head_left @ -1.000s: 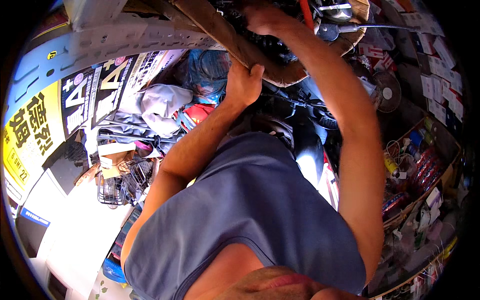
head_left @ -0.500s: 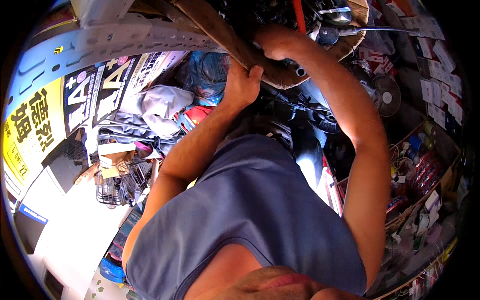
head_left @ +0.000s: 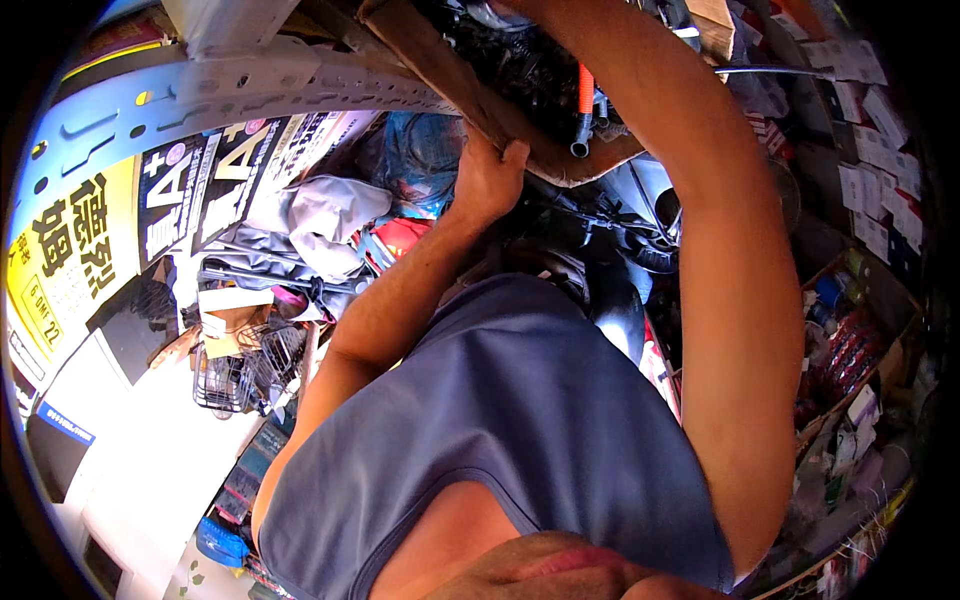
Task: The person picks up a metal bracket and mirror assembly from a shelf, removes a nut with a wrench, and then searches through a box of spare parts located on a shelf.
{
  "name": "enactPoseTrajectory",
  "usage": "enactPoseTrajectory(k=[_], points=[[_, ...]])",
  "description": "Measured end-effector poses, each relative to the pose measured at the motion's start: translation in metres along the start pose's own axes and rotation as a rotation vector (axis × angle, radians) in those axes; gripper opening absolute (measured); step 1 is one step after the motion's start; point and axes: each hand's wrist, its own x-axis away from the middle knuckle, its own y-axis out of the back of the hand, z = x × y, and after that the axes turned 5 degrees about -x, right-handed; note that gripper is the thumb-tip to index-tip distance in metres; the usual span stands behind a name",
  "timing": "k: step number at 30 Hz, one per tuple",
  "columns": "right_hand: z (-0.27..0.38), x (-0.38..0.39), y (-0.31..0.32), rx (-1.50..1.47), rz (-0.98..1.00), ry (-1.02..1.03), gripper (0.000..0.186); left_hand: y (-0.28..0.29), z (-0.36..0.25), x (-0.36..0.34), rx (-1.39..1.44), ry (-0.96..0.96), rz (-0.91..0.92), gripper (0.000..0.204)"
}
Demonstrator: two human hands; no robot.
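A worn brown cardboard box [head_left: 565,165] sits at the top of the head view, full of dark, jumbled parts. My left hand [head_left: 490,182] is closed round its near left rim, the thumb on the outside. Across the box's right side reaches my right forearm [head_left: 690,110]. It runs out at the upper edge, so the hand itself is cut off. An orange tube [head_left: 586,80] stands among the parts, with a metal end [head_left: 580,148] lying at the near wall. Something rounded and silvery [head_left: 500,15] shows near where my right arm leaves the picture.
A perforated metal shelf beam [head_left: 250,85] spans the upper left, with printed yellow and black boards [head_left: 90,230] below. Grey cloth [head_left: 335,215] and a black wire basket [head_left: 225,380] lie left of me. To the right, a carton [head_left: 850,340] holds packets, and small boxes [head_left: 885,150] are stacked.
My right hand has moved up and away from the parts in the box, past the upper edge, uncovering the orange tube's end. My left hand keeps its hold on the rim.
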Motion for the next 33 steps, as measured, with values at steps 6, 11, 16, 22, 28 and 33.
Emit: enactPoseTrajectory(k=[6, 11, 16, 22, 28, 33], points=[[-0.005, 0.073, 0.096, 0.240, 0.028, 0.304, 0.050, -0.004, 0.019, 0.000, 0.049, -0.052, -0.004, 0.060], [0.056, 0.195, 0.168, 0.259, 0.177, 0.176, 0.042, -0.005, 0.009, -0.004, -0.008, -0.007, -0.009, 0.087], [0.080, 0.218, 0.167, 0.165, 0.219, 0.034, 0.055, -0.006, 0.007, -0.002, -0.043, 0.079, -0.010, 0.090], [0.096, 0.202, 0.146, 0.105, 0.156, -0.019, 0.058, -0.003, 0.005, -0.004, -0.054, 0.041, -0.019, 0.085], [0.088, 0.170, 0.139, 0.077, 0.216, -0.056, 0.060, 0.000, -0.004, -0.001, -0.039, 0.034, -0.020, 0.083], [0.057, 0.042, 0.123, -0.099, 0.445, -0.364, 0.056, -0.001, 0.004, 0.000, -0.065, 0.066, -0.011, 0.083]])
